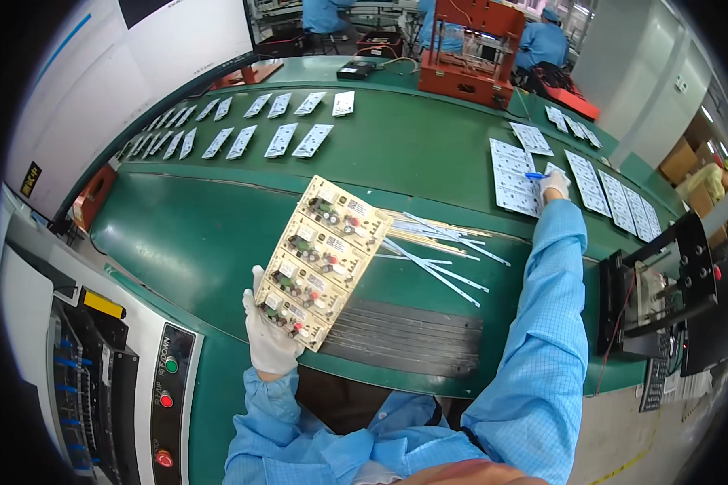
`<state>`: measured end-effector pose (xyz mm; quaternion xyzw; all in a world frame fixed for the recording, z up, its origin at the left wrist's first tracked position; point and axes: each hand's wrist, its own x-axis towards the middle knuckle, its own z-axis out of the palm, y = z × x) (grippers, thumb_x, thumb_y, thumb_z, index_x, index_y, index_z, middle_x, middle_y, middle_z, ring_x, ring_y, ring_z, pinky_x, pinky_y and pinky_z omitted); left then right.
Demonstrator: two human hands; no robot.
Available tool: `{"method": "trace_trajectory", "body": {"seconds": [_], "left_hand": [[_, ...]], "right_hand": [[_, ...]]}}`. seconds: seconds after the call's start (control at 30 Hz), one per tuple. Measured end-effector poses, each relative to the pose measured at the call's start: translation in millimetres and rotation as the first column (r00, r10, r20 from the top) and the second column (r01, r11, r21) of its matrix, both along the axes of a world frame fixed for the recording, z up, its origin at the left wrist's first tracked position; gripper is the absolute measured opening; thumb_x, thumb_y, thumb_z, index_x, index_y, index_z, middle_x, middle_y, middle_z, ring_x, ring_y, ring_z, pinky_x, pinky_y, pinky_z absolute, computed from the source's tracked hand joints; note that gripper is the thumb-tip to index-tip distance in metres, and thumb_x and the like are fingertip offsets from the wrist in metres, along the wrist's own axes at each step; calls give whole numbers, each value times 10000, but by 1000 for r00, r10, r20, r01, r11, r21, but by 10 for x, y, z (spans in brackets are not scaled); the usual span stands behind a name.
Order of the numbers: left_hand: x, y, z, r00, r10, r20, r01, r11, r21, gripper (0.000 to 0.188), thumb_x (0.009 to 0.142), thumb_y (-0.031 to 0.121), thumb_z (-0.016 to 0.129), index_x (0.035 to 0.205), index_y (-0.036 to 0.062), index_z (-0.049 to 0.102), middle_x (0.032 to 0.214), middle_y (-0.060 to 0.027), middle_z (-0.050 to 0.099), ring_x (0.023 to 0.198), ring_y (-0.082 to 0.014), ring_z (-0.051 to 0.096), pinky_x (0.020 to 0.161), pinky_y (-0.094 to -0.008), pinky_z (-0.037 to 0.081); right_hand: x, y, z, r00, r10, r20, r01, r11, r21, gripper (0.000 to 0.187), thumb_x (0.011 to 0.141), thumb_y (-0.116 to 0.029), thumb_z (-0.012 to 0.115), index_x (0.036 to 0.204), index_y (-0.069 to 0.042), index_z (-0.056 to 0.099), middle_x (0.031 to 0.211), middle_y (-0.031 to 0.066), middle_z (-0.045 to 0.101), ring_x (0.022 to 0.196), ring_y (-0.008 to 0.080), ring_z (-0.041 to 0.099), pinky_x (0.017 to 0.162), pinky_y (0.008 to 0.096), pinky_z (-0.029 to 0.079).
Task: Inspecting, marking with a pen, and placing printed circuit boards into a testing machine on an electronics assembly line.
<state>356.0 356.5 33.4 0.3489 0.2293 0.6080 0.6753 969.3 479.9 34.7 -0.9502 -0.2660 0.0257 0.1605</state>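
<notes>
I am gripping a panel of four populated circuit boards (322,260) by its near end in my gloved left hand (268,339), tilting it up over the green table (194,234) to view components, while my right hand (553,183) is pinching a blue pen (535,175) on white board panels (516,182) far right.

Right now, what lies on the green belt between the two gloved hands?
In the head view, thin pale strips lie between the left hand and right hand.
</notes>
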Motion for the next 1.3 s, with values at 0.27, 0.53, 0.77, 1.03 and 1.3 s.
{"method": "trace_trajectory", "body": {"seconds": [0.27, 0.53, 0.77, 1.03, 1.3], "left_hand": [[-161, 15, -28, 158, 483, -861, 178, 844, 506, 545, 1006, 401, 259, 1486, 153, 185, 1497, -88, 311, 1366, -286, 302, 1131, -434, 186], [-208, -141, 157, 959, 84, -269, -26, 977, 213, 580, 945, 569, 302, 1446, 284, 363, 1525, -31, 299, 1420, -325, 191, 1130, -512, 82], [-669, -478, 485, 912, 162, 376, -155, 987, -48, 577, 990, 536, 256, 1482, 235, 249, 1497, -94, 320, 1327, -345, 384, 1044, -534, 392], [-522, -416, 556, 890, 199, 410, -187, 980, -68, 619, 998, 534, 205, 1457, 130, 300, 1468, -110, 361, 1309, -315, 411, 1078, -466, 364], [121, -413, 676, 958, -6, 288, 51, 987, -150, 715, 978, 585, 212, 1370, 27, 426, 1301, -160, 528, 1151, -279, 563, 980, -407, 480]], "right_hand": [[-237, -447, 168, 940, -118, 321, 23, 958, 285, 197, 903, -157, 515, 1017, -73, 650, 917, 220, 667, 841, 343, 654, 735, 423, 491], [-3057, -166, 377, 122, 973, 197, -849, -1, 528, 198, 839, -132, 583, 1015, -90, 665, 909, 201, 658, 847, 344, 647, 723, 415, 510], [-5014, -272, -59, -270, 863, 428, -894, -389, 220, 242, 782, -116, 575, 999, -25, 636, 1024, 224, 632, 940, 367, 611, 810, 418, 509], [-3808, -854, 1128, 505, 845, 173, -788, 370, 491, 255, 1008, -268, 425, 1094, -44, 511, 766, 111, 550, 675, 290, 539, 648, 385, 457], [-4163, -2720, 923, 476, 820, 318, -352, -154, 923, 143, 901, -201, 516, 946, -67, 531, 676, 37, 518, 517, 166, 488, 439, 277, 394]]}}
